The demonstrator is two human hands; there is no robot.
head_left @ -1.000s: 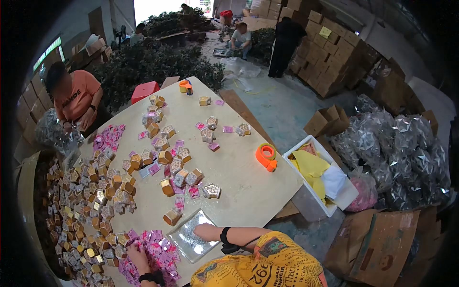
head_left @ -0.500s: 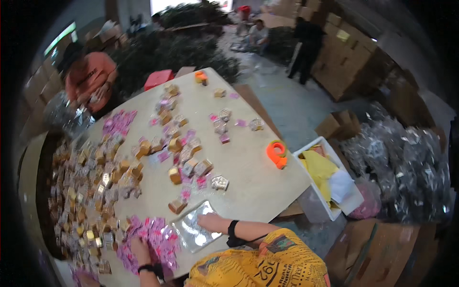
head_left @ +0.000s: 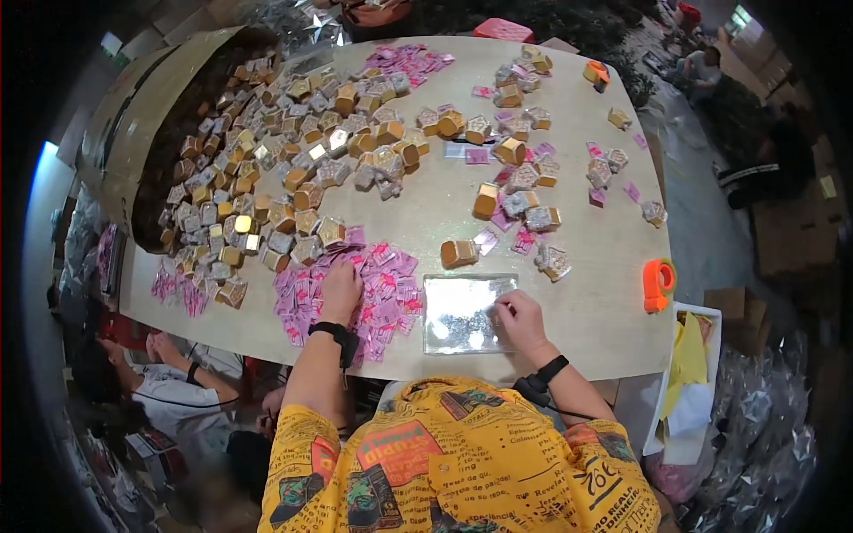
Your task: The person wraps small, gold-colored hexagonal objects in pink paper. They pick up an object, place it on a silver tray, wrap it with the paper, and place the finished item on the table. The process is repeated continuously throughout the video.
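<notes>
In the head view, a stack of clear bags [head_left: 458, 315] lies flat on the table [head_left: 595, 253], close to its near edge. Its sides run roughly left to right and near to far. It looks slightly longer from left to right, though its right edge is partly covered. The right hand [head_left: 522, 322] is at that right edge, so the stack lies to the left of its curled fingertips. The fingers are bent in and close together; whether they pinch a bag cannot be told.

To the left of the stack is a pile of pink packets [head_left: 391, 306], its packets pointing in mixed directions with no shared long axis. The left hand [head_left: 341, 291] rests on this pile, back upward and fingers toward the far side, with packets to its left and right. Its fingertips are hidden, so I cannot tell whether it holds one.

Just beyond the stack lies a gold box [head_left: 459, 254], its long axis about left to right. Many wrapped boxes [head_left: 293, 178] cover the left part of the table, in front of a big carton [head_left: 133, 124] whose mouth faces right. An orange tape dispenser [head_left: 656, 289] sits at the right edge, near a white tub [head_left: 662, 400].
</notes>
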